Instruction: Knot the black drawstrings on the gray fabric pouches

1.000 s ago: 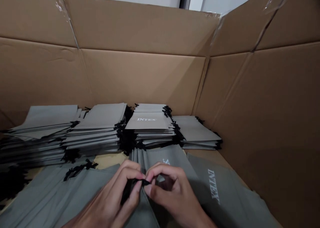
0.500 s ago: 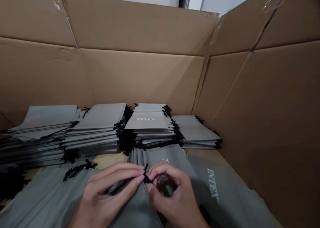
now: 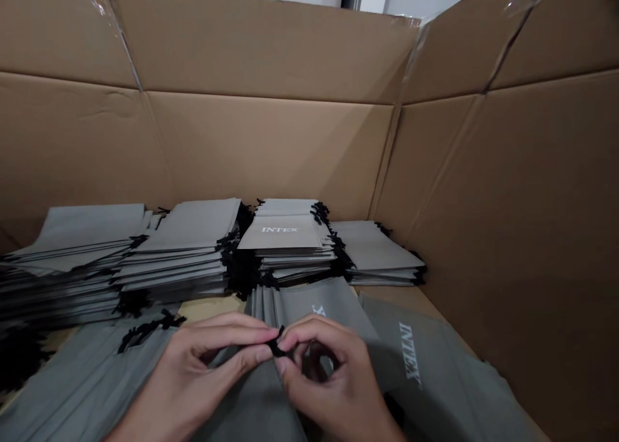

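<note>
Low in the middle of the view, my left hand and my right hand meet at a black drawstring. Thumb and fingers of each hand pinch the cord, and the fingertips almost touch. The cord is at the edge of a grey fabric bag that hangs below my hands; its lower part runs out of view. Whether the cord is knotted is hidden by the fingertips. Just behind my hands lies a row of folded grey bags, partly covered by my right hand.
High cardboard walls close off the back and right. Along the back wall stand several stacks of grey bags with black cords. More loose bags lie at left and at right, one printed INTEX.
Both hands have shifted slightly left, still pinching the black cord. The cord end that stuck up between the fingertips is now shorter and bunched. The stacks have not moved.
</note>
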`<state>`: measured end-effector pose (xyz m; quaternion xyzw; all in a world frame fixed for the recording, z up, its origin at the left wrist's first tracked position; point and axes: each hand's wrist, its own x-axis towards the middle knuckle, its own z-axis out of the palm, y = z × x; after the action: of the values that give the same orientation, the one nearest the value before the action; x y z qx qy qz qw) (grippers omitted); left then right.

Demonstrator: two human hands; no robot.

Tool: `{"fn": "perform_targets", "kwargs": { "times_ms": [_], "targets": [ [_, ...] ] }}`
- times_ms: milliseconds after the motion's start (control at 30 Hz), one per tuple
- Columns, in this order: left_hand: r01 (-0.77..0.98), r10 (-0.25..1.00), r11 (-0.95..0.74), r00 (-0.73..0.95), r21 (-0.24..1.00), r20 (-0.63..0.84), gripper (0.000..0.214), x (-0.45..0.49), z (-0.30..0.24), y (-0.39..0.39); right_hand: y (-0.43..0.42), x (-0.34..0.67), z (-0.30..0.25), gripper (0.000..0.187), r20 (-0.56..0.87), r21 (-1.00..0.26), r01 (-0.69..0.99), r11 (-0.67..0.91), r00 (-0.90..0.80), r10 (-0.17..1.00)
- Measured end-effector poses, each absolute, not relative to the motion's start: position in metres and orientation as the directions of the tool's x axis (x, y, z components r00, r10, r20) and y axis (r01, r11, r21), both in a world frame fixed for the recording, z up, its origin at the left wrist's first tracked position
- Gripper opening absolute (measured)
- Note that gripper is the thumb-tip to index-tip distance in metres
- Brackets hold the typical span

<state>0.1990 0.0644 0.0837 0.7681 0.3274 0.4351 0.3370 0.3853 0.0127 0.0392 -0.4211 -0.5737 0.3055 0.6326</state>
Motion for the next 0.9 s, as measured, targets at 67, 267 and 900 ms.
{"fn": "perform_targets", "kwargs": {
  "times_ms": [67,267,900],
  "targets": [
    [0.204,0.814,-0.519,0.415,0.830,0.407,0.020,0.198,0.084,0.066,0.012,0.388,0.040,0.016,0.489,-0.872,0.106,0.478,0.122,0.864],
    [0.292,0.898,-0.381,0.342,0.877,0.276,0.011,0.192,0.078,0.067,0.010,0.391,0.044,0.022,0.519,-0.851,0.118,0.511,0.056,0.853],
    [0.261,0.415,-0.910,0.548,0.323,0.726,0.052,0.165,0.033,0.064,0.009,0.388,0.043,0.027,0.624,-0.776,0.185,0.603,0.077,0.778]
  ]
}}
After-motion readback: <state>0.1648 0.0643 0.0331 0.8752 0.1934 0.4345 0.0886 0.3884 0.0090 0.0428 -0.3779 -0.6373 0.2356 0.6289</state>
